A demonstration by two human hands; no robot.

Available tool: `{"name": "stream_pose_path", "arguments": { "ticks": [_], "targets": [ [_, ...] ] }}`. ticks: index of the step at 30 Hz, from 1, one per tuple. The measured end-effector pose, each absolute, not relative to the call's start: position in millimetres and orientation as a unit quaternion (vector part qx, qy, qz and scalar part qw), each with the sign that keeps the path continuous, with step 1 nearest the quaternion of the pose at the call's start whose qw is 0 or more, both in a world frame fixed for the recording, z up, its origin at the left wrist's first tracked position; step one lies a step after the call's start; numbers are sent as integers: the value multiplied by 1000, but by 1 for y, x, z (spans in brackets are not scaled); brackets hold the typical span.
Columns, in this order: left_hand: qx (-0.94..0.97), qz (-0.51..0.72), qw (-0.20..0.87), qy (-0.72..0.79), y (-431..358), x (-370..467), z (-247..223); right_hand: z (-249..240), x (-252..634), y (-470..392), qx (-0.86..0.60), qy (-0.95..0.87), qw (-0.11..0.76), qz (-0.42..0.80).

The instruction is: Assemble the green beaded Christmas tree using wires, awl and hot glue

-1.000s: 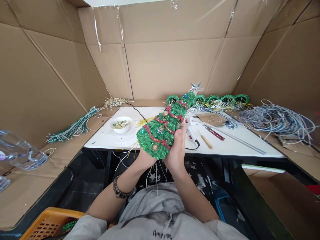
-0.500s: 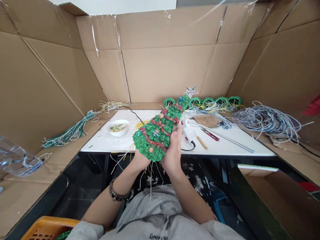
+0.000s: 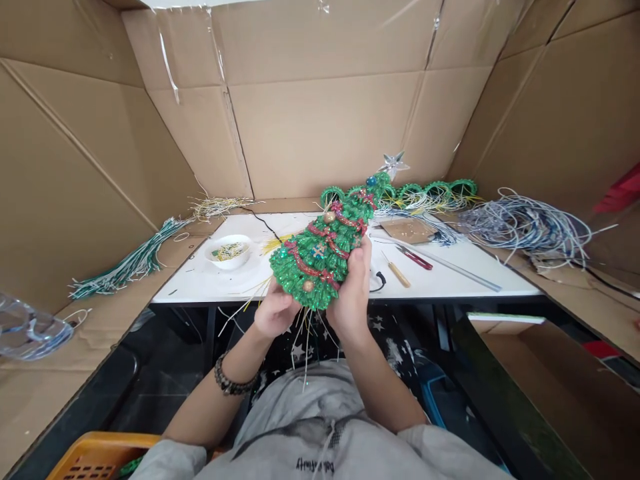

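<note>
A green beaded Christmas tree (image 3: 315, 257) with red garlands, gold and blue balls and a clear star (image 3: 394, 165) on its tip is held up over the table's front edge. It leans up to the right. My right hand (image 3: 351, 287) grips its right side, the thumb on the green beads. My left hand (image 3: 276, 310) is closed at the lower left of the base, most of its fingers hidden behind the tree. Thin white and yellow wires (image 3: 306, 340) dangle from the base between my wrists.
On the white table (image 3: 200, 283) are a white bowl (image 3: 228, 260) of small cut pieces, an awl (image 3: 399, 272), red-handled pliers or snips (image 3: 416, 258) and a clear rod (image 3: 465, 272). Wire bundles (image 3: 525, 230) and green rings (image 3: 435, 193) lie behind and right. Cardboard walls (image 3: 325, 127) surround the table; an orange basket (image 3: 95, 453) stands lower left.
The tree has tilted a little and shifted slightly up and right in view. More of my left hand shows below its base. The camera view has moved slightly.
</note>
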State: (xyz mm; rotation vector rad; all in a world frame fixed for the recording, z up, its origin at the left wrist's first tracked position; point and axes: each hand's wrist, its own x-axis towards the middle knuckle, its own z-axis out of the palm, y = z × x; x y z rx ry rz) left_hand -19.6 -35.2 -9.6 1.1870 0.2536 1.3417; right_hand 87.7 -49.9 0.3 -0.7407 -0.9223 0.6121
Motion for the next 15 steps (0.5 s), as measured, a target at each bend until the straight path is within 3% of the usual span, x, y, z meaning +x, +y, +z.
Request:
{"name": "stream_pose_path", "arguments": {
  "ticks": [8,15],
  "targets": [
    [555,620,543,111,-39,-4,-9,2,86,-54,-342,-431,797,251],
    [469,681,547,131,-47,6,-2,3,88,-60,-299,-547,742,246]
  ]
}}
